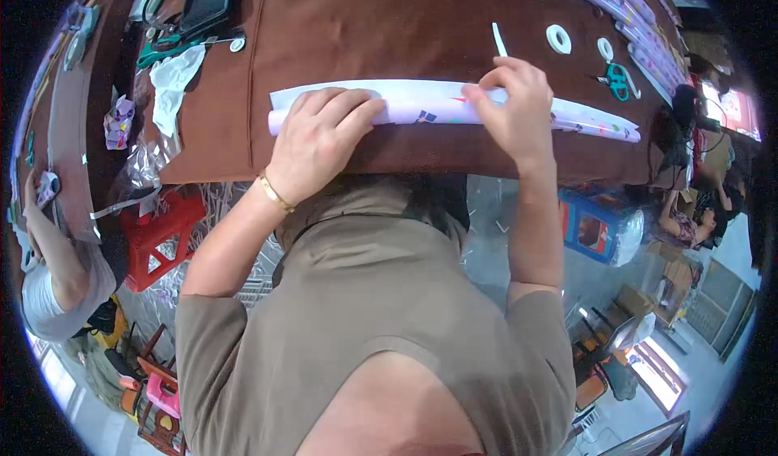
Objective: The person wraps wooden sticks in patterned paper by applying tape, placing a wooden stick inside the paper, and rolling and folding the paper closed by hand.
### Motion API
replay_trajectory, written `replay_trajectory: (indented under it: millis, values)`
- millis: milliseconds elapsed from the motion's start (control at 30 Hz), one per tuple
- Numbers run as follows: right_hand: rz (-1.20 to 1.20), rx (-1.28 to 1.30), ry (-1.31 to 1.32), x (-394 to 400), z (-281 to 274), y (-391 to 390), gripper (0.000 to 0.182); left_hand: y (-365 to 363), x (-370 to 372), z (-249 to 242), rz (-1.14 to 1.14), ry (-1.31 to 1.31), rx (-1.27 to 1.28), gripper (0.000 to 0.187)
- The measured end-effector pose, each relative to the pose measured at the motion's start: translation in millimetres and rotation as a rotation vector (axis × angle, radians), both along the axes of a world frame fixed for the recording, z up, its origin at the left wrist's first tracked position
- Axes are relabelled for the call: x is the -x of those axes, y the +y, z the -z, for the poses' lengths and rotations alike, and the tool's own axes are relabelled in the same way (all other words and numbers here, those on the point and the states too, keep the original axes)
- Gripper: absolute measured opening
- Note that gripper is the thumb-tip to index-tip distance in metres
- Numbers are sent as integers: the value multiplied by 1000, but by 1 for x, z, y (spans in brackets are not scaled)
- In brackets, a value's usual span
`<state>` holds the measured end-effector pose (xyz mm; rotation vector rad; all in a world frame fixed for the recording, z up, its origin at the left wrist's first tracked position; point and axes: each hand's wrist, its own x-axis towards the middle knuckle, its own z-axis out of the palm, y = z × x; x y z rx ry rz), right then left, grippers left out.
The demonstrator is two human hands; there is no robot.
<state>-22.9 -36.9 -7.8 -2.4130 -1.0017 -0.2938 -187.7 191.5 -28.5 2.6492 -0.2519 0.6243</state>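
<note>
A pale patterned sheet [421,112], partly rolled into a long tube, lies across the brown cloth near the table's front edge. Its white underside shows along the far side. My left hand [318,132] rests on the left part of the roll, its fingers bent over the top. Over the right part is my right hand [515,108], thumb and fingers curled close together at the sheet's far edge. Whether it pinches the paper or something small is too hard to make out. Just beyond its fingertips a short white strip [498,40] stands out against the cloth.
Two white tape rolls [558,40] and teal scissors [618,82] lie at the right, near several patterned rolls [604,2]. At the left are green scissors [160,49], a black case [207,2] and crumpled white paper [173,83]. People work at both sides.
</note>
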Motion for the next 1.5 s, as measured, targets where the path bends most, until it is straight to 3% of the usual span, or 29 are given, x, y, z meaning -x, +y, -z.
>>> replay_trajectory:
  millis: [67,200,333,467,533,600,667,767,867,1033,1100,1200,1500]
  values:
    - [-45,140,-43,6,2,-3,19,4,5,-1,0,8,-9,30]
    - [-39,163,-35,-2,-1,-15,18,21,22,-8,-7,47,-40,30]
    - [187,256,-50,-36,-5,-78,21,45,39,-16,-30,111,-36,33]
    - [572,495,-94,-90,0,-211,31,57,47,-18,-49,149,-26,33]
    - [1040,726,174,-105,-23,-249,44,57,46,-19,-57,171,-34,34]
    - [1234,758,110,-100,-30,-282,47,52,42,-22,-49,173,-41,37]
    - [1256,745,52,-100,-31,-300,42,38,34,-27,-67,172,-35,40]
    - [932,545,-169,-104,-23,-285,29,13,13,-18,-7,101,-23,40]
    - [379,244,-365,-88,-14,-210,25,-17,-18,-14,47,-24,15,36]
    - [-39,143,-123,-51,-9,-84,19,-48,-75,-21,39,29,125,34]
    - [-91,160,-121,-52,3,-67,17,-54,-101,-19,83,282,198,29]
    - [-149,174,-94,-50,11,-55,11,-63,-123,-12,150,442,264,27]
    - [-180,168,-13,-54,19,-55,12,-57,-138,-5,211,560,289,18]
